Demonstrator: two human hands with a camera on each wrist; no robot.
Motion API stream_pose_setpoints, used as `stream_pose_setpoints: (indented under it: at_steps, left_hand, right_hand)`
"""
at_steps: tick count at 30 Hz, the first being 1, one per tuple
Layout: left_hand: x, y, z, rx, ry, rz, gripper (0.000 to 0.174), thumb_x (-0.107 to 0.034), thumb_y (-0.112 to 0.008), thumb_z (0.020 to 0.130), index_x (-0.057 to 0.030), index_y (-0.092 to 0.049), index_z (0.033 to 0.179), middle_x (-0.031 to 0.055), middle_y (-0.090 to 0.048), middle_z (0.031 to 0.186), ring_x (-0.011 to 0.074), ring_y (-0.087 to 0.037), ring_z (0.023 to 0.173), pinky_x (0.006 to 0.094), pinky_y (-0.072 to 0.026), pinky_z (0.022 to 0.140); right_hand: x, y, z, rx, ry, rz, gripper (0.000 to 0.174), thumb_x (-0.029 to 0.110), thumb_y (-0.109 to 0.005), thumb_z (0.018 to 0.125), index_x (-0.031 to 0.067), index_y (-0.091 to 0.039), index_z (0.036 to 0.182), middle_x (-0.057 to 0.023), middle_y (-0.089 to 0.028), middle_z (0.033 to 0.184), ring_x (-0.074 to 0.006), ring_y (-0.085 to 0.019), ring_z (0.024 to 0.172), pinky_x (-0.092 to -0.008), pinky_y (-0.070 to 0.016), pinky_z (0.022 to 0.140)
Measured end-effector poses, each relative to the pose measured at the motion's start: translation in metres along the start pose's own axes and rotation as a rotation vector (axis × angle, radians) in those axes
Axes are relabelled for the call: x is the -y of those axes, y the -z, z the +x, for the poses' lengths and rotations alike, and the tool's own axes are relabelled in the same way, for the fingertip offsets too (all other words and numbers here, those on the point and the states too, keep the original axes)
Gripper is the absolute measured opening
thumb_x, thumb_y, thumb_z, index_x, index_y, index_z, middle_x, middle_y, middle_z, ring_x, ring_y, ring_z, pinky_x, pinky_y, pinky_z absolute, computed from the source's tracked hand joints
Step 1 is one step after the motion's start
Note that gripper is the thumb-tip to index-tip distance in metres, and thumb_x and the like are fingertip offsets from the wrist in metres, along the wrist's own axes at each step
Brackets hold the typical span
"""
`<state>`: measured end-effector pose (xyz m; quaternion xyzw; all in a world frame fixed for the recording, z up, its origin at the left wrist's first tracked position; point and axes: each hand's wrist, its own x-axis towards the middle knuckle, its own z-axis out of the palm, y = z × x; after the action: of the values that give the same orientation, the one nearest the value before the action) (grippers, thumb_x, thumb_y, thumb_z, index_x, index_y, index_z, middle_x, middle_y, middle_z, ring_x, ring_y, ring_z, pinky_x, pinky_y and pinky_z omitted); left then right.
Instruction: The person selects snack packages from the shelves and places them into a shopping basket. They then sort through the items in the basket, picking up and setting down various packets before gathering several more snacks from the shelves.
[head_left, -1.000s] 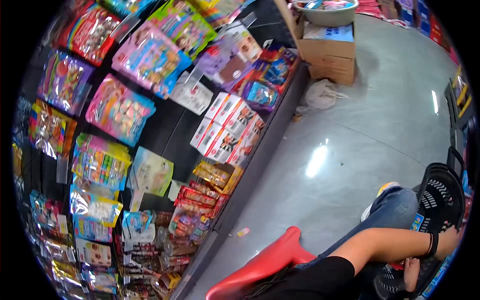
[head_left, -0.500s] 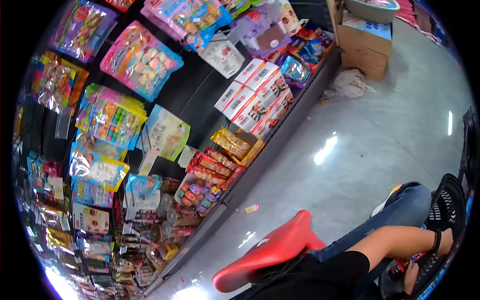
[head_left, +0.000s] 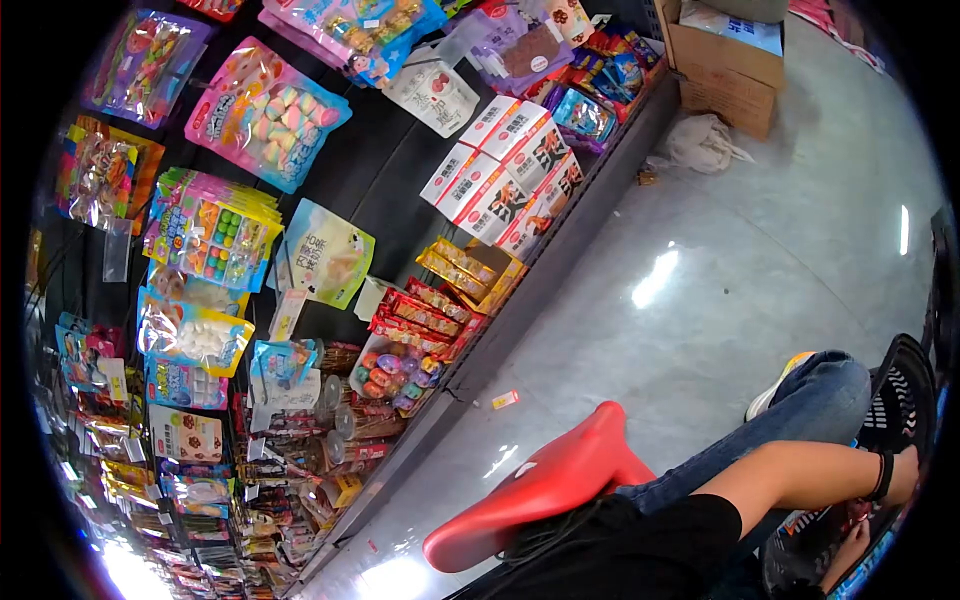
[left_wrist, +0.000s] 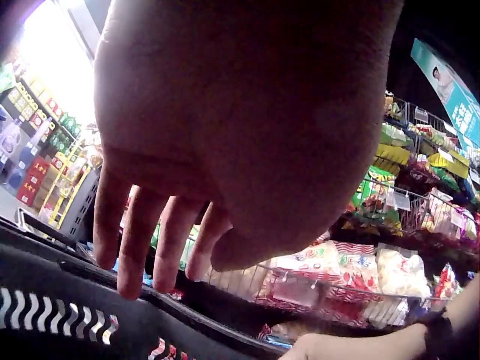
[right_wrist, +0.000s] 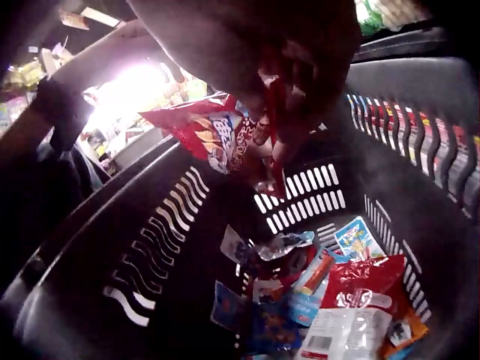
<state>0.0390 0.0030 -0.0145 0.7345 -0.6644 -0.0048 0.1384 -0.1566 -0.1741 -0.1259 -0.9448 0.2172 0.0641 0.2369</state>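
Observation:
My left hand (left_wrist: 232, 135) hangs over the rim of a black plastic shopping basket (head_left: 905, 360), its fingers fairly straight and overlapping the rim in the left wrist view. A dark band circles that wrist in the head view. Above the basket's inside, my right hand (right_wrist: 262, 45) grips a red snack bag (right_wrist: 196, 133) with a picture and lettering on it. Part of the bag is hidden behind the fingers. On the basket floor lie a red and white packet (right_wrist: 356, 307), a blue card-like pack (right_wrist: 358, 237) and several other wrapped snacks.
Shelves of hanging candy bags (head_left: 270, 115) fill the left, with white boxes (head_left: 505, 170) near the edge. A red saddle-shaped seat (head_left: 545, 490) stands beside my jeans-clad leg (head_left: 740, 440). Cardboard boxes (head_left: 725, 75) and a pale plastic bag (head_left: 700, 143) are farther along the grey floor (head_left: 800, 230).
The head view has turned, so the shelves and floor shift up and right in the picture at first, then barely move. Both hands stay at the basket.

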Motion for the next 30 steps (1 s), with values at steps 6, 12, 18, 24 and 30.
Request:
stream_pose_setpoints:
  at_steps: [6, 12, 18, 24, 30]
  left_hand:
    - [0.006, -0.012, -0.005, -0.063, 0.098, -0.138, 0.031, -0.027, -0.052, 0.087, -0.0153, -0.069, 0.11, 0.0115, -0.063, 0.118, 0.0282, -0.057, 0.108, 0.0547, -0.0383, 0.086]
    - [0.015, 0.068, -0.081, -0.286, 0.113, -0.358, 0.01, -0.018, -0.059, 0.076, -0.0122, -0.067, 0.075, 0.0095, -0.064, 0.075, 0.0286, -0.061, 0.068, 0.0393, -0.0504, 0.062]
    - [0.015, 0.097, -0.073, -0.062, 0.138, -0.115, 0.022, -0.009, -0.053, 0.084, -0.0072, -0.061, 0.104, 0.0187, -0.065, 0.094, 0.0366, -0.064, 0.084, 0.0452, -0.0506, 0.07]
    - [0.029, 0.05, -0.049, -0.117, 0.373, -0.449, 0.03, -0.028, -0.048, 0.094, -0.003, -0.059, 0.107, 0.0142, -0.065, 0.085, 0.0266, -0.064, 0.076, 0.0377, -0.049, 0.062]
    - [-0.035, 0.062, -0.022, 0.045, 0.378, -1.329, 0.039, -0.026, -0.048, 0.098, -0.004, -0.048, 0.13, 0.0106, -0.061, 0.112, 0.0205, -0.065, 0.091, 0.0335, -0.0567, 0.066]
  right_hand:
    - [0.008, 0.014, -0.007, -0.098, 0.016, -0.042, 0.028, 0.015, -0.051, 0.092, -0.0048, -0.06, 0.109, -0.019, -0.063, 0.106, -0.0306, -0.06, 0.094, -0.0383, -0.0469, 0.081]
    - [0.09, 0.021, -0.039, -0.255, 0.1, -0.105, 0.023, 0.013, -0.052, 0.088, -0.0024, -0.06, 0.104, -0.0183, -0.062, 0.095, -0.0322, -0.06, 0.085, -0.0418, -0.0474, 0.074]
    - [0.172, 0.037, -0.05, -0.57, 0.012, 0.037, 0.018, 0.016, -0.052, 0.09, -0.0006, -0.06, 0.092, -0.0185, -0.06, 0.082, -0.0329, -0.058, 0.073, -0.0443, -0.0466, 0.068]
    - [0.168, 0.052, -0.054, -0.641, 0.007, 0.799, 0.029, 0.024, -0.049, 0.096, -0.0009, -0.059, 0.083, -0.0132, -0.057, 0.065, -0.0185, -0.054, 0.052, -0.0355, -0.0425, 0.051]
    - [0.175, 0.066, -0.087, -0.571, 0.153, 1.268, 0.018, 0.016, -0.048, 0.093, 0.0013, -0.057, 0.087, -0.004, -0.053, 0.061, -0.0113, -0.053, 0.051, -0.0274, -0.0436, 0.045]
